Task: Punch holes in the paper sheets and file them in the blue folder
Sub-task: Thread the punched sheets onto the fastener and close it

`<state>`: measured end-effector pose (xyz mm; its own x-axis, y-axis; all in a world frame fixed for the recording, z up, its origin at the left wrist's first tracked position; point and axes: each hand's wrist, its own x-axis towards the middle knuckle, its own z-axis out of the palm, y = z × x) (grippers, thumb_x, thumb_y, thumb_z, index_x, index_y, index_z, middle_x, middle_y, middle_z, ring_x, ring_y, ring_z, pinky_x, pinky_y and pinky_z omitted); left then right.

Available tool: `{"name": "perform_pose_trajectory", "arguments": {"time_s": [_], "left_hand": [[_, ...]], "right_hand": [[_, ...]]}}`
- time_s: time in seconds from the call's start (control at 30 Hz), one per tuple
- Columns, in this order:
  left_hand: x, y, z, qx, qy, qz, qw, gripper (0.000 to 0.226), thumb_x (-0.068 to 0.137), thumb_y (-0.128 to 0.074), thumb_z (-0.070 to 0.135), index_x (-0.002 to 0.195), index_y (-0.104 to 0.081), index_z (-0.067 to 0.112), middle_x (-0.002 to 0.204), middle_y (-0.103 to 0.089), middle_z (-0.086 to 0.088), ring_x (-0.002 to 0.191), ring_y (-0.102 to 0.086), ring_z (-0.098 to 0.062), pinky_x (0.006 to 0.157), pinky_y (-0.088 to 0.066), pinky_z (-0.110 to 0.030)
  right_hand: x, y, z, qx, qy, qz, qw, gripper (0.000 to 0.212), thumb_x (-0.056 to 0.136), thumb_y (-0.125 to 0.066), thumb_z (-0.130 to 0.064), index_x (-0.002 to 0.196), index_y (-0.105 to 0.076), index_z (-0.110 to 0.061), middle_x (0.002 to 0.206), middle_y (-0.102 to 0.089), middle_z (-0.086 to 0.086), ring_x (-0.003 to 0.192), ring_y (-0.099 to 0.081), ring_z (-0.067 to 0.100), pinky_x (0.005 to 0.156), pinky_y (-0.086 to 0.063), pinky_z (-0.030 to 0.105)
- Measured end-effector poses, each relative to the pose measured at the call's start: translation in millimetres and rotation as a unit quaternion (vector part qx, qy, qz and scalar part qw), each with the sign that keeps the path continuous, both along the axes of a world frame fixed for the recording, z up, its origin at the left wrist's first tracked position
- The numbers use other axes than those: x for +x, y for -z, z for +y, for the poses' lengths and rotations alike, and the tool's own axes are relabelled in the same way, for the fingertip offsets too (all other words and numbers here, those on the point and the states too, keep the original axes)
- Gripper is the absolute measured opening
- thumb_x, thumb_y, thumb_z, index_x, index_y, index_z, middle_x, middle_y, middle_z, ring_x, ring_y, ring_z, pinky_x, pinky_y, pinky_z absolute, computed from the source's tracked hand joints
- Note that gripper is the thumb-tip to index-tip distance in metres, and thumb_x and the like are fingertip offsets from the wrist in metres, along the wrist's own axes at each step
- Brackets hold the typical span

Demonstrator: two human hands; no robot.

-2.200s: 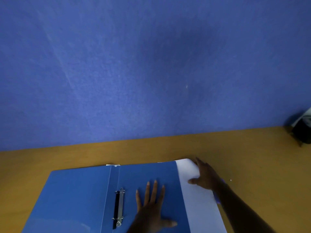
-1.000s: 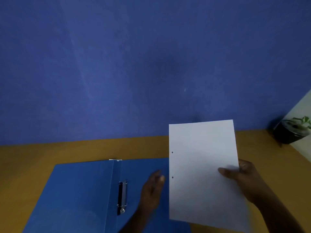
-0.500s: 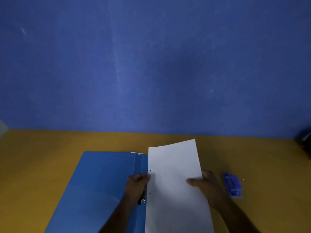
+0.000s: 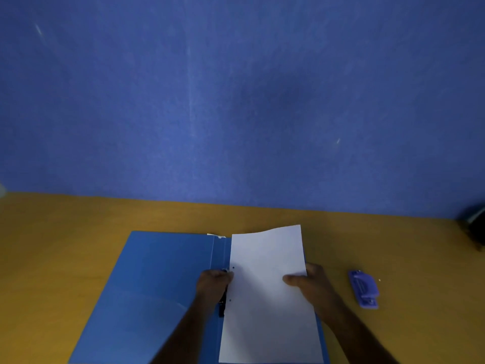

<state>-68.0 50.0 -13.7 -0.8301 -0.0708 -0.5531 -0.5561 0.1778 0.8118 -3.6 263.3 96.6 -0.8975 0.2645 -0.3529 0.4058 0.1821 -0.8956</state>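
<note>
The blue folder (image 4: 157,285) lies open on the table, its left cover flat. A white paper sheet (image 4: 265,316) with two punched holes along its left edge covers the folder's right half, its far edge slightly curled up. My right hand (image 4: 311,285) grips the sheet's right edge, thumb on top. My left hand (image 4: 214,283) pinches the sheet's left edge beside the upper hole, over the folder's metal clip (image 4: 222,308), which is mostly hidden. A purple hole punch (image 4: 363,288) rests on the table to the right.
The yellow-brown table (image 4: 65,245) runs along a blue wall (image 4: 236,101). A dark object (image 4: 475,227), blurred, sits at the far right edge by the wall.
The sheet, held up in my right hand a second ago, has come down over the folder's right half. My left hand has moved to the sheet's holed edge at the clip.
</note>
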Motion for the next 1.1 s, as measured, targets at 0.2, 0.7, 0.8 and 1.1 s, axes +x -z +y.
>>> {"name": "perform_pose_trajectory", "arguments": {"time_s": [0.2, 0.7, 0.8, 1.1], "left_hand": [[-5, 5, -1, 0.021, -0.003, -0.016, 1.000, 0.037, 0.083, -0.074, 0.019, 0.052, -0.055, 0.010, 0.050, -0.046, -0.002, 0.050, -0.046, -0.016, 0.052, -0.035, -0.023], [-8, 6, 1, 0.066, -0.048, -0.042, 0.996, 0.027, 0.077, -0.077, 0.023, 0.071, -0.067, -0.002, 0.069, -0.062, -0.013, 0.066, -0.060, -0.024, 0.062, -0.045, -0.031], [-8, 4, 2, 0.067, -0.050, -0.042, 0.996, 0.025, 0.078, -0.076, 0.021, 0.075, -0.068, -0.002, 0.074, -0.065, -0.015, 0.072, -0.063, -0.028, 0.066, -0.048, -0.033], [-5, 1, 2, 0.049, -0.040, -0.034, 0.997, 0.024, 0.081, -0.072, 0.021, 0.073, -0.065, -0.001, 0.071, -0.060, -0.012, 0.069, -0.058, -0.024, 0.066, -0.046, -0.032]], "right_hand": [[-3, 0, 1, 0.005, 0.003, -0.007, 1.000, 0.017, 0.082, -0.071, -0.001, 0.078, -0.070, -0.017, 0.082, -0.076, -0.002, 0.071, -0.071, 0.014, 0.062, -0.056, 0.025], [-7, 6, 6, -0.025, -0.010, -0.006, 1.000, 0.016, 0.082, -0.072, -0.005, 0.098, -0.073, -0.011, 0.092, -0.077, 0.006, 0.087, -0.073, 0.028, 0.082, -0.059, 0.047], [-9, 6, 4, -0.025, -0.012, 0.000, 1.000, 0.016, 0.082, -0.071, -0.004, 0.096, -0.074, -0.010, 0.091, -0.077, 0.005, 0.085, -0.073, 0.026, 0.081, -0.059, 0.045], [-8, 14, 5, -0.019, -0.019, -0.004, 1.000, 0.019, 0.082, -0.071, -0.004, 0.098, -0.073, -0.014, 0.093, -0.077, 0.002, 0.087, -0.073, 0.023, 0.076, -0.059, 0.038]]}}
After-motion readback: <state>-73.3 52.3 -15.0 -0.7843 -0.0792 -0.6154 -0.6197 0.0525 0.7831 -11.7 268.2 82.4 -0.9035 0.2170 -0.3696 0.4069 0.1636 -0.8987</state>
